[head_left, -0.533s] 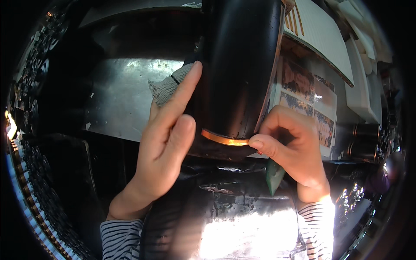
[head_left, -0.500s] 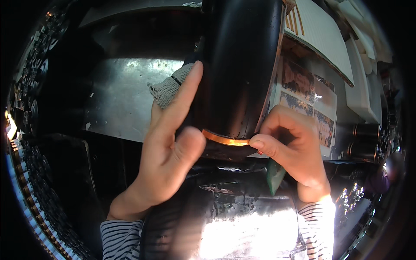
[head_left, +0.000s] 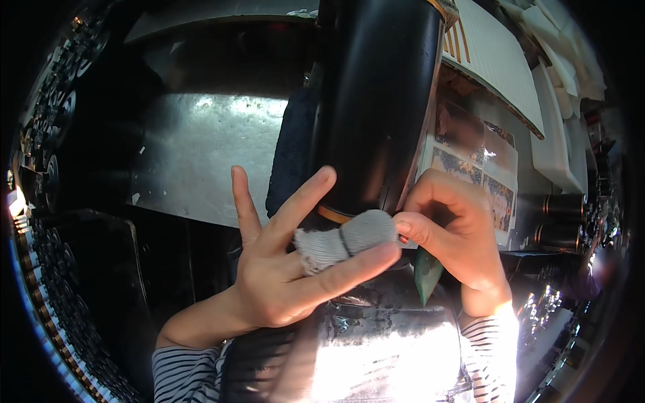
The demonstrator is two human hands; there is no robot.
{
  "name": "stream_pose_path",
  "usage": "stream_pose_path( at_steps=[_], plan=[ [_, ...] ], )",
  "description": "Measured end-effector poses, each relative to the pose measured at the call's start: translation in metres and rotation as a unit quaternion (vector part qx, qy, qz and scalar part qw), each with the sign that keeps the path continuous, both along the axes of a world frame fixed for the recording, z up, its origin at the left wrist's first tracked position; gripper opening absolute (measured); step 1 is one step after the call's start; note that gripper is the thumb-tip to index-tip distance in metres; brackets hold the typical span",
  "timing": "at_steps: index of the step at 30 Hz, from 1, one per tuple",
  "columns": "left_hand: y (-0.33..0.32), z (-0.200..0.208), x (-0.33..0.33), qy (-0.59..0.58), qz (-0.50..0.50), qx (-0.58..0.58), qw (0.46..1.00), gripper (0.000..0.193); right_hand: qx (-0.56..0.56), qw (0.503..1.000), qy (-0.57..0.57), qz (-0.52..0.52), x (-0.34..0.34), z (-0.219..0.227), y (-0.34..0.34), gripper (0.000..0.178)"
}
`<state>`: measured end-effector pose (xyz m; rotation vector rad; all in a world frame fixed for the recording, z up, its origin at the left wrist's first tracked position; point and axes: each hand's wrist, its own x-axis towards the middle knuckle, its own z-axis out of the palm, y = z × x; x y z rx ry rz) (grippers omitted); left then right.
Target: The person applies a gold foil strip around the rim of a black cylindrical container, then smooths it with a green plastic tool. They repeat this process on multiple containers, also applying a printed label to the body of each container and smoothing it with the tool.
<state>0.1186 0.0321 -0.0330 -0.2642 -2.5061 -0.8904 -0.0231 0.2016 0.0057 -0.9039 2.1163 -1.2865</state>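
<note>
A large black cylinder (head_left: 373, 114) lies lengthwise before me, a gold band (head_left: 332, 214) round its near end. My left hand (head_left: 289, 269) is spread open by that end. A grey knit cover (head_left: 353, 238) with a dark band appears to sit on its index finger, lying across the gold band and hiding much of it. My right hand (head_left: 457, 232) is closed at the right of the same end, thumb and finger pinched together. From under it sticks a green pointed piece (head_left: 427, 275), and a small red bit shows by the thumb tip. How the two connect is hidden.
Dark blue cloth (head_left: 290, 154) lies along the cylinder's left side, beside a worn metal sheet (head_left: 208, 154). To the right are printed sheets (head_left: 497, 174), a white ridged board (head_left: 497, 60) and smaller black cylinders (head_left: 561, 221). Sunlit glossy dark material (head_left: 390, 356) covers the near side.
My left hand has swung its covered finger from the cylinder's left side rightward onto the gold band, and its fingers have spread. My right hand has hardly moved.
</note>
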Motion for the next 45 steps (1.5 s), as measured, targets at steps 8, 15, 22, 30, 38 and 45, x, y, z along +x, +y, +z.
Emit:
stream_pose_path(
  at_steps=[8, 15, 22, 30, 38, 45],
  plan=[
    [-0.007, -0.020, 0.013, -0.051, 0.080, 0.220, 0.971, 0.037, 0.017, 1.000, 0.004, -0.008, 0.001, 0.001, 0.000, 0.025],
    [0.001, 0.001, 0.002, -0.021, 0.052, 0.051, 0.997, 0.032, 0.041, 0.997, 0.069, -0.003, -0.005, -0.004, 0.001, 0.032],
    [-0.009, -0.035, 0.016, -0.059, 0.054, 0.211, 0.974, 0.041, 0.012, 1.000, -0.014, -0.015, -0.006, -0.013, 0.006, 0.037],
    [0.023, 0.004, -0.003, -0.007, 0.098, -0.280, 0.955, 0.027, -0.064, 0.993, -0.099, -0.014, -0.007, -0.023, 0.010, 0.031],
    [0.012, -0.002, -0.043, 0.049, 0.119, -0.096, 0.987, 0.067, -0.081, 0.993, -0.081, -0.001, -0.010, -0.032, 0.019, 0.021],
    [0.008, -0.033, 0.010, -0.076, 0.197, 0.050, 0.976, 0.058, -0.090, 0.989, -0.114, 0.024, -0.010, -0.026, 0.015, 0.017]
  ],
)
